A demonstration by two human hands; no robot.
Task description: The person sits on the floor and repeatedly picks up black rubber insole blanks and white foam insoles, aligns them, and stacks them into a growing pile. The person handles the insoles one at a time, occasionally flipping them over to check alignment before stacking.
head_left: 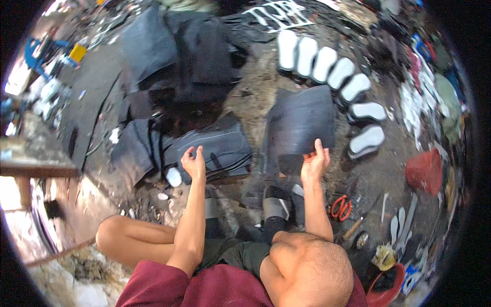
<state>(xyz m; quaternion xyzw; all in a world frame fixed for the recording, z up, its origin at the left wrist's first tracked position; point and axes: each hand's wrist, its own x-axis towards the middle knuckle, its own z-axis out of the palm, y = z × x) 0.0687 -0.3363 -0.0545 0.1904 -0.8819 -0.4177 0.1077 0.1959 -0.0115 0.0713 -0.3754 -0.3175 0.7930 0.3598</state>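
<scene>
My right hand point(315, 162) grips the near edge of a flat black rubber sheet point(302, 117), its thumb on top. The sheet is raised and tilted in front of my feet. Over a pile of black rubber sheets point(217, 148) hovers my left hand point(193, 162), loosely curled, with the thumb and a fingertip a little apart. I see nothing in it. A pale outline curves across the top sheet of that pile. Beyond the sheet in my right hand, several white sole-shaped pieces point(324, 64) with dark undersides stand in an arc toward the right.
Large dark sheets point(199, 56) are heaped at the far left. Red-handled scissors point(341, 207) and a wooden-handled tool point(354, 227) lie right of my leg. A red bucket point(424, 171) stands farther right. A wooden ledge point(38, 170) juts in at left.
</scene>
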